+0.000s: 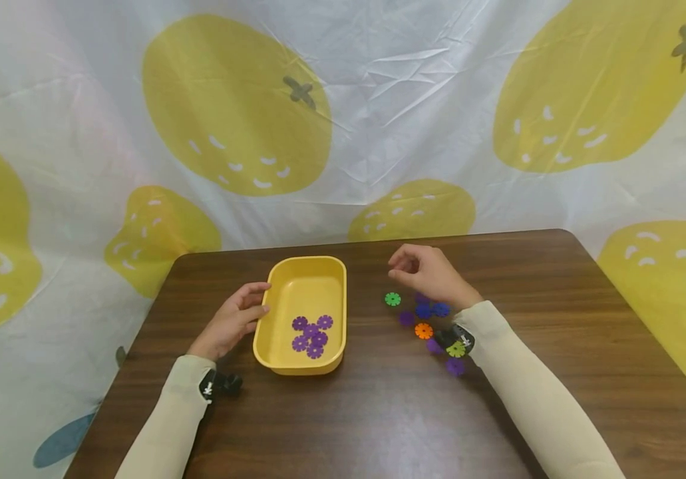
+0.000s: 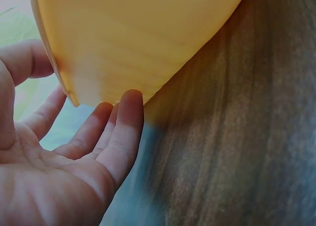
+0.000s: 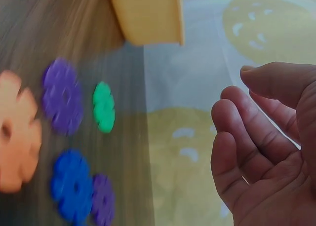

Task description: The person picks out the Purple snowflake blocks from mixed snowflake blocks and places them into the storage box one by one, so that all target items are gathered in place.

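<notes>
Lying in yellow tub (image 1: 285, 296), purple discs (image 1: 317, 338)

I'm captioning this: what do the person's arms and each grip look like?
The person wears long, plain, pale cream sleeves, with a black device bearing a white marking at each wrist. The left grip and right grip wear no gloves.

I face a creased white cloth (image 1: 366, 126) printed with yellow fruit (image 1: 229, 100), hanging behind a brown wood-grain tabletop (image 1: 343, 432), softly shining.
</notes>
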`<state>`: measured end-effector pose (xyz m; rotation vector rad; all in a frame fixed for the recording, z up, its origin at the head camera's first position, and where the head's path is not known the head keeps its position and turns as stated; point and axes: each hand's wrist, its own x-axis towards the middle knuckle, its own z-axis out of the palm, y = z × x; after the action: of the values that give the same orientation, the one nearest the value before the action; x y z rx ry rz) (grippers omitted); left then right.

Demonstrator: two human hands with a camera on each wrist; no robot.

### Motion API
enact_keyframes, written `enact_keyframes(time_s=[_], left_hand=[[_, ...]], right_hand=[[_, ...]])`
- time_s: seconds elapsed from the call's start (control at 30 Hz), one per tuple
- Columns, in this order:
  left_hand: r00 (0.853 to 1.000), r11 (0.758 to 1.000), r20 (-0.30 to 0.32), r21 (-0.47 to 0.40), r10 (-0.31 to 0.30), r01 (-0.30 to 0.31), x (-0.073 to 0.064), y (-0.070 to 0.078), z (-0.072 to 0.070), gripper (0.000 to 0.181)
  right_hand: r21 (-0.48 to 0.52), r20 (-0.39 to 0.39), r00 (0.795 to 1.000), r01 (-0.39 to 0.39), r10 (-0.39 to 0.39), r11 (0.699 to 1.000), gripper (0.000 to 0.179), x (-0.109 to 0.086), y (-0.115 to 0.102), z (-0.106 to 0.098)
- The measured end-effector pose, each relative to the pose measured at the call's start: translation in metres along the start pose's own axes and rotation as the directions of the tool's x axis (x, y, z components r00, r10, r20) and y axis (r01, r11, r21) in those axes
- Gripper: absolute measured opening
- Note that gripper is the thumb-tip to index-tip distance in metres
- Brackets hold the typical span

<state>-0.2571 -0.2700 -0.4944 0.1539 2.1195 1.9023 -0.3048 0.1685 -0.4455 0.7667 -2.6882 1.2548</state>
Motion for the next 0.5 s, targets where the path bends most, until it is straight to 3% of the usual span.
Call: enact_keyframes(time_s=[0.23,0.5], left_hand=[[1.0,1.0,-0.008,0.002,-0.005,0.005,0.0,0.002,0.001,0.055],[1.0,1.0,0.001,0.001,-0.003,0.003,0.001,0.001,0.001,0.056]], right_hand=[[-0.022,0.01,0.998,-0.054,0.054,0.998,0.016,-0.007,0.023,-0.01],[-0.096,0.093,0.991,-0.084,0.093,0.992,0.024,-0.015,0.047,-0.014]])
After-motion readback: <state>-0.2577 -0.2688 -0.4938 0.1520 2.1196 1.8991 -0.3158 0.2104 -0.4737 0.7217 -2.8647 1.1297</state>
